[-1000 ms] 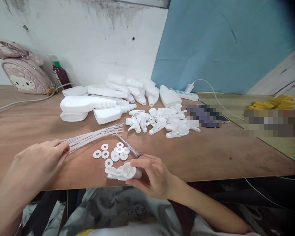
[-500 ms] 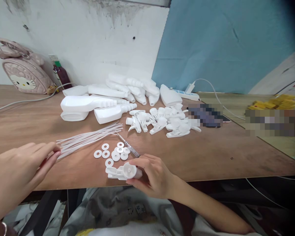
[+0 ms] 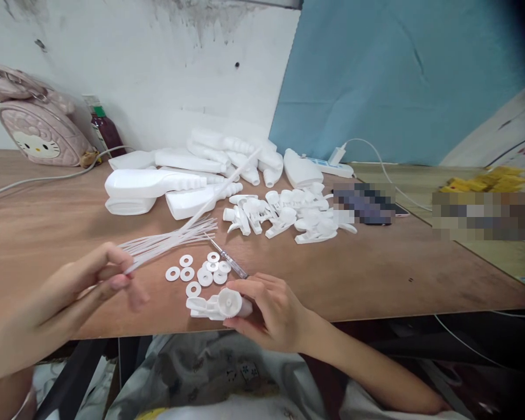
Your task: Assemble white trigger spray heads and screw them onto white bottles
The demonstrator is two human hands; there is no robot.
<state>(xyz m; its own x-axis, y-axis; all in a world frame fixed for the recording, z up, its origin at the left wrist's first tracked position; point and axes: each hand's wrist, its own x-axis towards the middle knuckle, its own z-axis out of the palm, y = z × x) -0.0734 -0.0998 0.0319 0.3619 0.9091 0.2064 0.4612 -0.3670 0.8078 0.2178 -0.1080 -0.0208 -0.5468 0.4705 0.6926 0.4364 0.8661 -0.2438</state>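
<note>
Between thumb and fingers, my left hand [image 3: 100, 280] pinches the near end of a thin white plastic tube [image 3: 214, 198], which slants up and away to the right. Beneath it lies a bundle of similar tubes [image 3: 166, 242]. My right hand [image 3: 273, 309] is closed around a white trigger sprayer head [image 3: 219, 305], its round opening facing me, near the table's front edge. Just beyond the sprayer head are several flat white ring washers [image 3: 205, 276]. A clear-handled screwdriver [image 3: 230, 258] rests beside them, its tip by the tubes.
White bottles [image 3: 140, 184] lie piled toward the wall, with more sprayer heads [image 3: 284, 213] to their right. A power strip [image 3: 332, 168], a dark blurred object [image 3: 363, 204], a pink bag [image 3: 44, 131] and a dark sauce bottle [image 3: 107, 131] stand farther out. The wooden table [image 3: 354, 274] ends close to me.
My left hand has moved right and lifted one tube out of the bundle, its far end now raised. My right hand keeps the sprayer head in nearly the same spot.
</note>
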